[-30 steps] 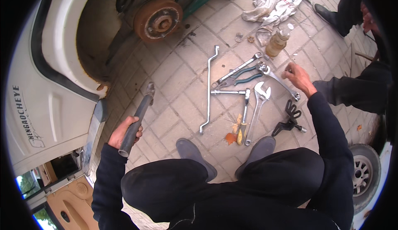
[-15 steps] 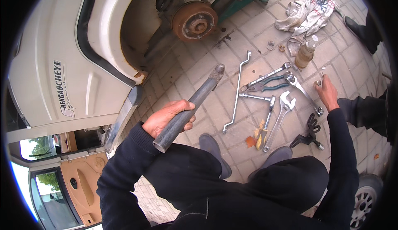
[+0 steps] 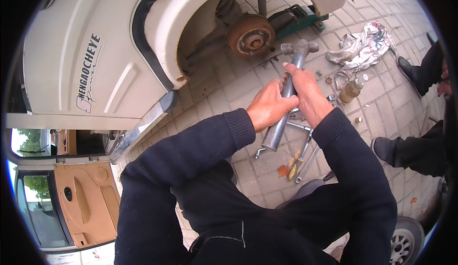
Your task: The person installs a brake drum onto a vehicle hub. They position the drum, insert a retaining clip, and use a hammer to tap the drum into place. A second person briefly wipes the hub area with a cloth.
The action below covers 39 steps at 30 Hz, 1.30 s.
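Both hands grip a hammer (image 3: 289, 88) with a rusty steel head and a thick grey pipe-like handle, held tilted with its head away from me. My left hand (image 3: 268, 106) is wrapped round the handle's middle. Just above it, my right hand (image 3: 307, 89) is closed on the handle nearer the head. Beyond the hammer head is a rusty brake drum (image 3: 251, 36) in the wheel arch of a light-coloured van (image 3: 119, 81). Beneath the hammer and my right forearm lie wrenches and a yellow-handled tool (image 3: 293, 170), partly hidden.
A green floor jack (image 3: 299, 22) stands behind the drum. To the right are a stained rag (image 3: 367, 45), a bottle of brownish liquid (image 3: 352, 91) and a small cylindrical piece (image 3: 359, 120). Another person's shoes (image 3: 385, 151) stand at the right. A wheel (image 3: 405, 241) lies at the lower right.
My right hand has left the small cylindrical piece on the ground and joined my left on the hammer. The hammer has moved right, and the view has shifted.
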Tool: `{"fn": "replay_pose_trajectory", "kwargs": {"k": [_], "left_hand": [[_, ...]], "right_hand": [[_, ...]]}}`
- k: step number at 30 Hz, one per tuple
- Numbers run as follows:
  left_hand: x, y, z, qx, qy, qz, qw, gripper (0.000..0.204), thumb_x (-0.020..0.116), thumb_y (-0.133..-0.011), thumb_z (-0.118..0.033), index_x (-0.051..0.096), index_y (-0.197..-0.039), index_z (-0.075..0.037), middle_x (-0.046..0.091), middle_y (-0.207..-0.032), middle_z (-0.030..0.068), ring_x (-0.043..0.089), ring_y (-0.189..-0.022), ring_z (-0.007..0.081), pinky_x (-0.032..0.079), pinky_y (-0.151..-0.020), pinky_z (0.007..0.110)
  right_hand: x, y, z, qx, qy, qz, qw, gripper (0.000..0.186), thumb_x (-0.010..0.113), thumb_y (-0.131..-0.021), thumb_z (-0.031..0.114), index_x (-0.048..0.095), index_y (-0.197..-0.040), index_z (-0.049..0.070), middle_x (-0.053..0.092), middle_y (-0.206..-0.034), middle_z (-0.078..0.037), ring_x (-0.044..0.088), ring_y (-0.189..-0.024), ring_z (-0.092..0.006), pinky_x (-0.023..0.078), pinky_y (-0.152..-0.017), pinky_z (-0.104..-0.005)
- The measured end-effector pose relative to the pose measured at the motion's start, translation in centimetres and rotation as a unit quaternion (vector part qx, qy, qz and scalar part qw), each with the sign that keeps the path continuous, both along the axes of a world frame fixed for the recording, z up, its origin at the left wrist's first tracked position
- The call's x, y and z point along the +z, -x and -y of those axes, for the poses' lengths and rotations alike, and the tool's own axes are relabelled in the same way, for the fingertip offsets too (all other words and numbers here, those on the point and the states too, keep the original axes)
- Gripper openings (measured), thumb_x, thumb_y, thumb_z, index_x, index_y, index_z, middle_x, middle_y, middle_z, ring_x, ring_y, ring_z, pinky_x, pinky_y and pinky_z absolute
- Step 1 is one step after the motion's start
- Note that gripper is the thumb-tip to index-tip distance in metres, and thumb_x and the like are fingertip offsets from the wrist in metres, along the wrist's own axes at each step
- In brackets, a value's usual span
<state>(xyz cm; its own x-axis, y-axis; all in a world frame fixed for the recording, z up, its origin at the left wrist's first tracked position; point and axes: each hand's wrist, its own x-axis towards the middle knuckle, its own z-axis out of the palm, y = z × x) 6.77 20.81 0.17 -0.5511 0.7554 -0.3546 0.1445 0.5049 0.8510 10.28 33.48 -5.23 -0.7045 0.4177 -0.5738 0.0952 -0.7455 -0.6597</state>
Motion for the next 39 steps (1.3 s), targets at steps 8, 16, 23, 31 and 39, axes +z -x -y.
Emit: {"fn": "replay_pose_trajectory", "kwargs": {"k": [8, 16, 23, 31, 39], "left_hand": [[-0.2, 16.3, 3.1, -0.100, 0.086, -0.201, 0.971, 0.055, 0.073, -0.092, -0.042, 0.068, -0.117, 0.006, 0.071, -0.099, 0.0188, 0.067, -0.092, 0.0280, 0.053, -0.084, 0.039], [-7.3, 26.2, -0.1, -0.005, -0.067, -0.347, 0.936, 0.095, 0.080, -0.085, -0.040, 0.035, -0.149, 0.014, 0.041, -0.152, 0.0347, 0.040, -0.144, 0.0426, 0.032, -0.120, 0.044], [-10.3, 28.0, -1.1, -0.012, -0.138, -0.294, 0.946, 0.084, 0.082, -0.084, -0.030, 0.041, -0.146, 0.011, 0.049, -0.146, 0.0332, 0.047, -0.139, 0.0419, 0.037, -0.116, 0.043], [-10.1, 28.4, -0.8, -0.019, -0.131, -0.328, 0.935, 0.080, 0.082, -0.083, -0.029, 0.046, -0.143, 0.009, 0.054, -0.141, 0.0322, 0.053, -0.134, 0.0415, 0.041, -0.113, 0.043], [-9.7, 28.0, -0.6, -0.016, -0.134, -0.330, 0.934, 0.079, 0.082, -0.083, -0.028, 0.046, -0.143, 0.008, 0.054, -0.142, 0.0320, 0.052, -0.134, 0.0419, 0.040, -0.113, 0.043]], "right_hand": [[-6.1, 5.7, 8.0, -0.211, 0.046, -0.009, 0.976, 0.011, 0.058, -0.093, 0.011, 0.049, -0.091, 0.004, 0.052, -0.076, -0.006, 0.054, -0.056, -0.0171, 0.050, -0.049, -0.0360], [-6.8, 13.2, 14.4, -0.371, 0.084, -0.071, 0.922, 0.014, 0.059, -0.093, 0.014, 0.046, -0.096, 0.008, 0.054, -0.077, -0.005, 0.055, -0.058, -0.0159, 0.049, -0.051, -0.0331], [-6.3, 14.3, 15.4, -0.385, 0.066, -0.059, 0.919, 0.015, 0.058, -0.093, 0.013, 0.045, -0.098, 0.008, 0.053, -0.075, -0.005, 0.055, -0.054, -0.0159, 0.047, -0.047, -0.0326], [-7.5, 16.8, 16.3, -0.387, 0.074, -0.082, 0.915, 0.019, 0.058, -0.092, 0.012, 0.040, -0.098, 0.008, 0.051, -0.072, -0.005, 0.053, -0.050, -0.0148, 0.045, -0.044, -0.0317], [-7.9, 16.2, 16.4, -0.455, 0.030, -0.055, 0.888, 0.017, 0.059, -0.094, 0.014, 0.043, -0.099, 0.010, 0.053, -0.074, -0.005, 0.055, -0.053, -0.0148, 0.047, -0.046, -0.0306]]}}
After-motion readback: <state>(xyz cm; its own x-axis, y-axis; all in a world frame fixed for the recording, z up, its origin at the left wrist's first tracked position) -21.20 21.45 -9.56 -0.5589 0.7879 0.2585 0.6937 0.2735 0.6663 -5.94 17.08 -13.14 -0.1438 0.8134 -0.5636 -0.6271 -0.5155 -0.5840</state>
